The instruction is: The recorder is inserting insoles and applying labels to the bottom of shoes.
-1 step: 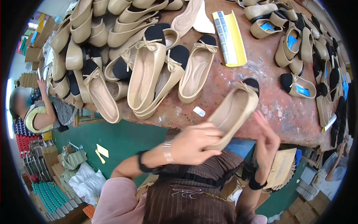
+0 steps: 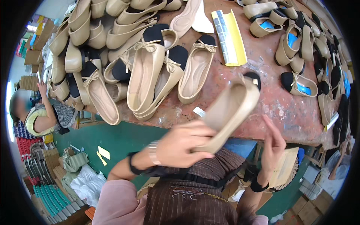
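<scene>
My left hand [image 2: 185, 144] is closed round the heel end of a beige ballet flat [image 2: 240, 108] with a black toe cap. The shoe is tilted over the table's near edge, its toe pointing away, and is slightly blurred. To its right my right hand [image 2: 273, 144] is raised with fingers stretched out, holding nothing and apart from the shoe. Beyond the held shoe, a matching flat with a bow [image 2: 197, 71] lies on the table. Left of that, more bow-trimmed flats [image 2: 146, 71] are stacked together. A small white label [image 2: 199, 111] lies partly beside the held shoe.
The worn red-brown table [image 2: 258, 123] carries a heap of beige shoes [image 2: 80, 33] at left and more shoes with blue inserts [image 2: 302, 86] at right. A curled yellow sheet [image 2: 234, 41] lies at the back. Another person [image 2: 41, 116] is at far left.
The held flat has rolled, showing more of its side, and shifted slightly left at the heel. My left hand moved left with it; my right hand moved a little farther right.
</scene>
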{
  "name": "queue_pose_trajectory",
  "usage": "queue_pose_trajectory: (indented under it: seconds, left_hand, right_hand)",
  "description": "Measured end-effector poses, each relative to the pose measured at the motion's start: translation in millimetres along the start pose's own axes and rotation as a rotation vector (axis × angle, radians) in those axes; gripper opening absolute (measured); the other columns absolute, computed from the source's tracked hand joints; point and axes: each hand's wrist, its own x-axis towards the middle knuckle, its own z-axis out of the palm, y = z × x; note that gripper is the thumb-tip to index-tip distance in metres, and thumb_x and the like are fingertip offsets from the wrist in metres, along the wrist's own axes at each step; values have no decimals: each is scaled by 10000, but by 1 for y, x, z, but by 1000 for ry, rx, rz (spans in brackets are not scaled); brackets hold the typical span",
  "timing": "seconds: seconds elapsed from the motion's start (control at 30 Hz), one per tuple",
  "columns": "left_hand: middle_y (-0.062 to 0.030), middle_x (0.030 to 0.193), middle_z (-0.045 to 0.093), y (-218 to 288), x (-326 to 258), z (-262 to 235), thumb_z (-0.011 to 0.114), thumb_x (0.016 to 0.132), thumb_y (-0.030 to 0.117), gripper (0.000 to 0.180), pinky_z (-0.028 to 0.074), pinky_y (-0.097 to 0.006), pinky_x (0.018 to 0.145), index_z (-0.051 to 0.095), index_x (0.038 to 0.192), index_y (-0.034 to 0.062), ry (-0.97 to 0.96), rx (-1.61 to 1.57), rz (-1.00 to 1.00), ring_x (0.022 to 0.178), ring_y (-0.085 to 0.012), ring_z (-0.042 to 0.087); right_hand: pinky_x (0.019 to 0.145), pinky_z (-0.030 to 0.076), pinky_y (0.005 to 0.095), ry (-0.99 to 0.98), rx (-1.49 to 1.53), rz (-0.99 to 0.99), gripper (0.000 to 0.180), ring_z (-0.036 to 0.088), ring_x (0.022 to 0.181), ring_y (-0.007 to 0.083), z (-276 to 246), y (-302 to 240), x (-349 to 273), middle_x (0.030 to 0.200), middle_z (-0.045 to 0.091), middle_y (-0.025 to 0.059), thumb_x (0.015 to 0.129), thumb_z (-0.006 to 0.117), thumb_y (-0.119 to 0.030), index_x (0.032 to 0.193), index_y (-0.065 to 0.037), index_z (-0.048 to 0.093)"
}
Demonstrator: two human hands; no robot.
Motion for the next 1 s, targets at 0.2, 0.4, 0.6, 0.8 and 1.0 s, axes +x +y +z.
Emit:
queue_pose_trajectory:
  seconds: [0.2, 0.4, 0.6, 0.8, 1.0]
  left_hand:
    - [-147, 865, 608, 5, -11, -114, 773, 716, 70, 197, 475, -432, 760, 597, 757, -7, 342, 1004, -78, 838, -356, 562]
    - [-159, 745, 535, -42, -74, -116, 755, 789, 188, 249, 454, -469, 780, 616, 762, -17, 50, 770, -267, 825, -367, 533]
    - [-248, 1316, 528, -80, -72, -77, 869, 660, 266, 427, 407, -457, 1058, 654, 921, 5, 585, 910, -67, 1216, -379, 526]
    - [-250, 1537, 329, -123, -104, -37, 986, 543, 337, 1350, 356, -434, 1162, 130, 1532, 0, 938, 359, -323, 1381, -340, 428]
    - [-189, 1339, 592, -117, -95, -31, 970, 609, 286, 1234, 467, -388, 1063, 204, 1525, -25, 955, 352, -342, 1223, -282, 606]
  right_hand:
    - [907, 490, 301, 165, -28, 126, 239, 662, 995, 150, -12, 45, -20, 1091, 739, 91, 980, 541, -10, 1150, 17, 707]
    - [821, 529, 354, -57, -149, 64, 259, 693, 930, 308, 24, 23, -25, 1006, 722, 176, 887, 561, 82, 1079, 5, 717]
    - [837, 520, 395, -173, -236, -66, 283, 663, 942, 364, 43, 19, -15, 1030, 710, 180, 862, 558, 95, 1088, 5, 702]
    - [827, 520, 420, -208, -277, -115, 249, 664, 911, 380, 61, 29, -13, 999, 711, 199, 855, 569, 87, 1037, 3, 718]
    - [820, 530, 408, -207, -288, -141, 207, 699, 923, 354, 67, 48, -17, 959, 705, 242, 904, 565, 10, 1037, 25, 723]
